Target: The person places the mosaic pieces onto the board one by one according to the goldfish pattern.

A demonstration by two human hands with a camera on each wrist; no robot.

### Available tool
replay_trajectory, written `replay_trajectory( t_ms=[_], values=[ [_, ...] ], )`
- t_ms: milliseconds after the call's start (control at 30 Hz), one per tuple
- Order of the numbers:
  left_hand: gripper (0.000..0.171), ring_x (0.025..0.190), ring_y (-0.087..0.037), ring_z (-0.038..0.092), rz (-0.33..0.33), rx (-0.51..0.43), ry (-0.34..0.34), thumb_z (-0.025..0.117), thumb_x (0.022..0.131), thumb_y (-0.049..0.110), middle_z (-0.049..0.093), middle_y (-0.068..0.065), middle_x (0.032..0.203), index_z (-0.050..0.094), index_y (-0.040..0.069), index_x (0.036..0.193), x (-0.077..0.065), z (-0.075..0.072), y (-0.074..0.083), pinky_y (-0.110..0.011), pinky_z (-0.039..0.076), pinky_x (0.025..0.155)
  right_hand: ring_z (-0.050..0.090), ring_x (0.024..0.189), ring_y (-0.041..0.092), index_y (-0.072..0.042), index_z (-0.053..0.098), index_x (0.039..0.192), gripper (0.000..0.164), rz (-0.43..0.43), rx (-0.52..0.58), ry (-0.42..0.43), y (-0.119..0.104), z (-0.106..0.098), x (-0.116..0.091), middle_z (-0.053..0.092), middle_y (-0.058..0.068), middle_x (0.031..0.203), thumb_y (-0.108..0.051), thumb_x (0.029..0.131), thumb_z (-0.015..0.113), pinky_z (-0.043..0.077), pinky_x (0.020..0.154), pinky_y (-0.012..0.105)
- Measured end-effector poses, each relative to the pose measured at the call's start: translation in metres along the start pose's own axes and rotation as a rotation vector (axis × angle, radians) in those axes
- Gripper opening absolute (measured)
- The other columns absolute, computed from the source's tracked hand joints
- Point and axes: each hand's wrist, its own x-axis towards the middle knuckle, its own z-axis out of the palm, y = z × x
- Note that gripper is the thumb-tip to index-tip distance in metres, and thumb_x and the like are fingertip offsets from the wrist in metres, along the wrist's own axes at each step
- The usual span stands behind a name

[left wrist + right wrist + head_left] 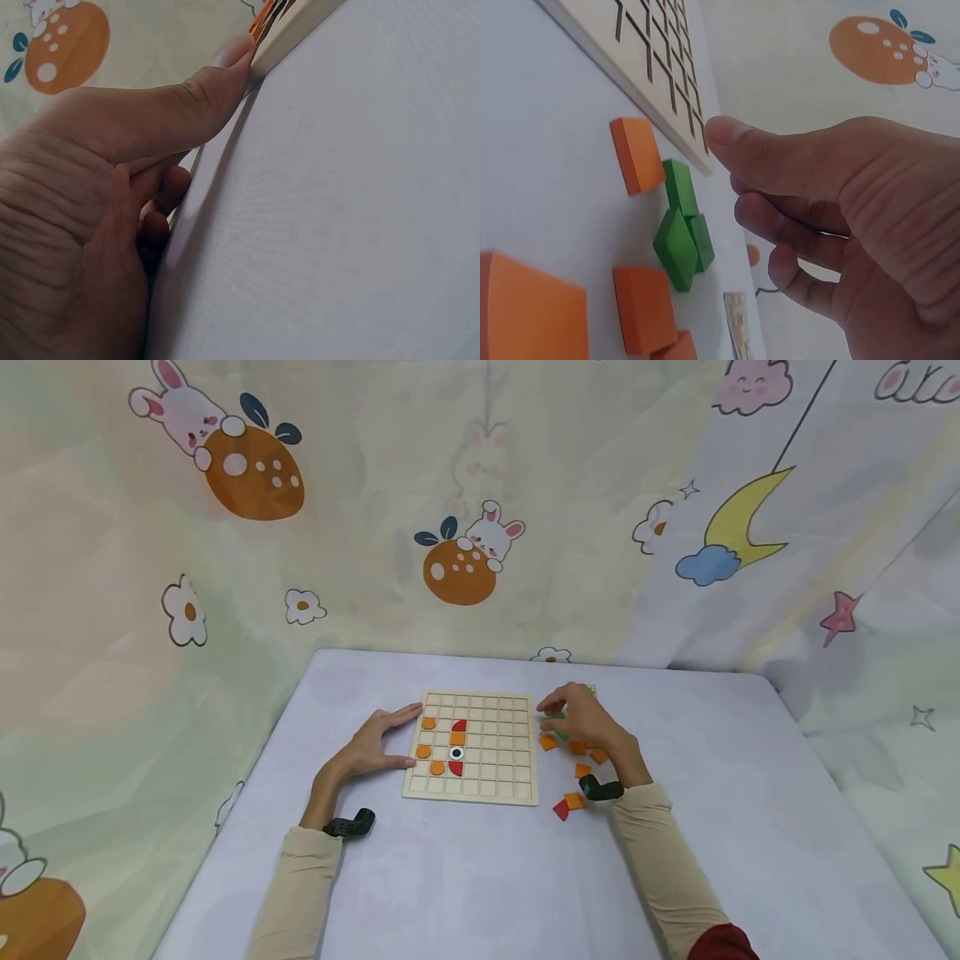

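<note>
A wooden grid board [495, 743] lies flat on the table. On its left half sit several orange discs [423, 752], an orange square [457, 738], two red curved pieces [459, 726] and a white tile with a black eye-like dot [457, 753]. My left hand [367, 747] touches the board's left edge, thumb and fingers spread apart. To the right of the board, my right hand [588, 717] hovers above loose pieces, its fingers bent loosely. No piece shows between its thumb and fingers. Below it are green diamond-shaped blocks [676, 247] and orange blocks [637, 155].
Several more orange blocks [582, 771] and a red piece [561, 810] are scattered near the right wrist. A small patterned card [737, 322] lies beyond the green blocks. A printed cloth [360, 527] hangs behind the white table [465, 877].
</note>
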Motion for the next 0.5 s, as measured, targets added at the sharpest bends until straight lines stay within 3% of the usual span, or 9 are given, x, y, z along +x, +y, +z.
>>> replay_trajectory(
  t_ms=[500],
  values=[
    [0.103,0.121,-0.024,0.046,0.007,-0.018,0.002,0.097,0.08,0.039,0.038,-0.002,0.179,0.046,0.02,0.168,-0.001,0.001,-0.001,-0.05,0.038,0.107,0.071,0.093,0.029,0.001,0.084,0.11,0.03,0.072,-0.012,-0.019,0.021,-0.012,-0.018,0.084,0.013,0.103,-0.004,0.082,0.094,0.058,0.088,0.046]
  ],
)
